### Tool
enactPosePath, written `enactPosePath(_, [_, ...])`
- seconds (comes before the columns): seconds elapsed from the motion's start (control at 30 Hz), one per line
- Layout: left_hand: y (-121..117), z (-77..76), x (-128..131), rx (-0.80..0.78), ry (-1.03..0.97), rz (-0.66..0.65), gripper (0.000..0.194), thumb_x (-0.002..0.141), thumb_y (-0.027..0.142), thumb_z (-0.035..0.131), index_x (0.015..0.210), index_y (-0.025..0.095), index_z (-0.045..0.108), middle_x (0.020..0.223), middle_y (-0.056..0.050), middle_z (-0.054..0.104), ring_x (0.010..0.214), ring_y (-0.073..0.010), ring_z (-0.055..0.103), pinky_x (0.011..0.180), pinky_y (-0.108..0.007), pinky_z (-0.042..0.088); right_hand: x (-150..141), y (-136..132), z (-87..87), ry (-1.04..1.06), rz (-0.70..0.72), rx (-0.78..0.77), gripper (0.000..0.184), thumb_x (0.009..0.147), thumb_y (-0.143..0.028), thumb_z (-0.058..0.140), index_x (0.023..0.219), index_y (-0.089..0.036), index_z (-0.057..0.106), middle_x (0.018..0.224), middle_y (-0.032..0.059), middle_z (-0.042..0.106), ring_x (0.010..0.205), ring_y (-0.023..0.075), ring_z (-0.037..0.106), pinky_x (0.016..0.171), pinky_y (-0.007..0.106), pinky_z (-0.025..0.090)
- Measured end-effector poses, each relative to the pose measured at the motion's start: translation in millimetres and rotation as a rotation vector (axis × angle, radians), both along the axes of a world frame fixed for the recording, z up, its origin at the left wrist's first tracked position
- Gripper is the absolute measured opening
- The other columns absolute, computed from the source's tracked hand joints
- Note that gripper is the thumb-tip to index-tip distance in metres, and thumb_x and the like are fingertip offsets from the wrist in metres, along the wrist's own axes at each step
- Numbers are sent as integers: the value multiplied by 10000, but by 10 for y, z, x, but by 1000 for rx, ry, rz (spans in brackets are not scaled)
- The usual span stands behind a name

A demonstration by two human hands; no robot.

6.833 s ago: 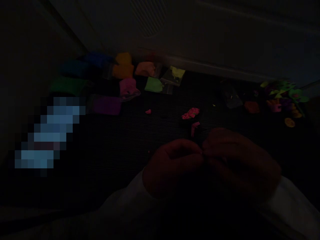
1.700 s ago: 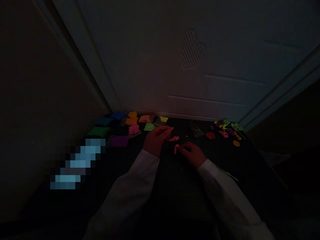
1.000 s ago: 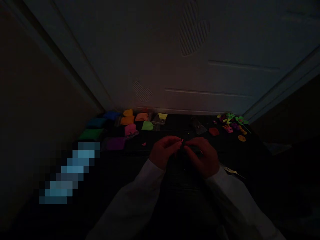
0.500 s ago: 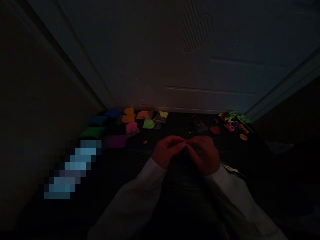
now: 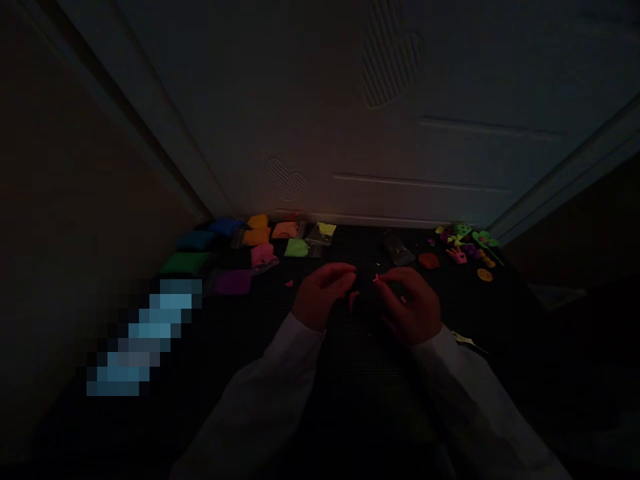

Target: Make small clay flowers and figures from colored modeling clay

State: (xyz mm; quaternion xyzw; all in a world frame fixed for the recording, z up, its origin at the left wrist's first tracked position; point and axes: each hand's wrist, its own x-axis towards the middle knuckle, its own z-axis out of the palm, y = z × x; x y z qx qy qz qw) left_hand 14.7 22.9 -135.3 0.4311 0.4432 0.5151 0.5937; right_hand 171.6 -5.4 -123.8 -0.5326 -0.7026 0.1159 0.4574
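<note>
My right hand pinches a small pink piece of modelling clay between thumb and forefinger. Another bit of pink shows by its curled fingers. To its left, my left hand has its thumb and fingers drawn close together; in the dim light I cannot make out anything between them. A reddish-pink strip shows just below those fingertips, and whether it is held or lies on the table I cannot tell. A small pink scrap rests on the table left of my left hand.
Packets of coloured clay, such as a purple packet and a green packet, line the dark table's left and back. Back right stand small colourful figures, a red disc and a yellow disc. Scissors lie beside my right sleeve.
My hands have come apart from where their fingertips met. The small pink clay piece stays with my right hand, while my left has shifted a little left.
</note>
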Motion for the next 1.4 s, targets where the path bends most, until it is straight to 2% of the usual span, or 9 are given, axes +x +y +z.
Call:
enactPosePath(0.1, [95, 15, -136, -12, 92, 259, 199, 583, 317, 638, 718, 171, 633, 734, -12, 602, 677, -116, 513, 574, -218, 366, 25, 48, -18, 195, -39, -93, 104, 728, -294, 531, 748, -209, 590, 788, 17, 602, 780, 147, 554, 741, 302, 419])
enactPosePath(0.17, [137, 6, -184, -82, 91, 332, 216, 556, 307, 650, 733, 187, 620, 782, -7, 591, 738, -128, 512, 604, -223, 370, 29, 80, -41, 339, -53, -207, 132, 699, -325, 559, 740, -204, 594, 778, 16, 612, 765, 152, 564, 731, 308, 427])
enactPosePath(0.4, [110, -7, -131, -389, -127, 251, 279, 564, 369, 628, 805, 239, 573, 1013, -46, 533, 934, -194, 471, 743, -329, 378, -47, 132, -156, 652, 23, -498, 226, 625, -364, 625, 757, -182, 607, 807, 28, 651, 785, 165, 589, 738, 318, 441])
enactPosePath(0.57, [92, 12, -139, -391, -202, 209, 295, 570, 376, 618, 817, 224, 561, 1050, -70, 509, 981, -219, 462, 792, -351, 370, -91, 167, -267, 695, 82, -565, 210, 605, -352, 643, 725, -183, 613, 854, 32, 656, 813, 159, 595, 764, 310, 439])
enactPosePath(0.83, [48, 93, -115, -375, -96, 155, 317, 636, 385, 572, 922, 254, 536, 1171, -57, 478, 1077, -223, 423, 806, -369, 371, -102, 186, -329, 715, 126, -600, 216, 585, -357, 657, 692, -174, 615, 895, 45, 652, 823, 168, 595, 763, 306, 441])
enactPosePath(1.0, [96, 122, -192, -267, 123, 131, 313, 642, 409, 555, 856, 182, 544, 875, -53, 587, 763, -144, 554, 655, -268, 428, -84, 182, -335, 685, 123, -599, 231, 587, -375, 655, 719, -188, 628, 791, 25, 665, 742, 160, 599, 702, 294, 443])
enactPosePath(1.13, [80, 92, -224, -273, 335, 29, 261, 672, 411, 506, 749, 162, 490, 580, 9, 519, 446, -95, 504, 468, -242, 432, -69, 193, -348, 645, 118, -617, 224, 583, -376, 657, 710, -194, 630, 742, 18, 664, 711, 157, 597, 674, 286, 438])
enactPosePath(1.23, [31, 32, -178, -336, 428, -73, 157, 700, 284, 456, 826, 197, 423, 543, 24, 514, 409, -121, 522, 408, -257, 438, -58, 207, -379, 617, 113, -608, 227, 583, -381, 654, 701, -189, 628, 757, 26, 664, 724, 163, 595, 672, 288, 435])
enactPosePath(1.4, [23, -54, -82, -378, 448, -106, 276, 705, 200, 413, 972, 216, 345, 567, 17, 514, 477, -161, 565, 419, -326, 474, -46, 221, -442, 599, 133, -633, 230, 578, -380, 658, 698, -187, 621, 784, 29, 662, 740, 161, 592, 670, 280, 432])
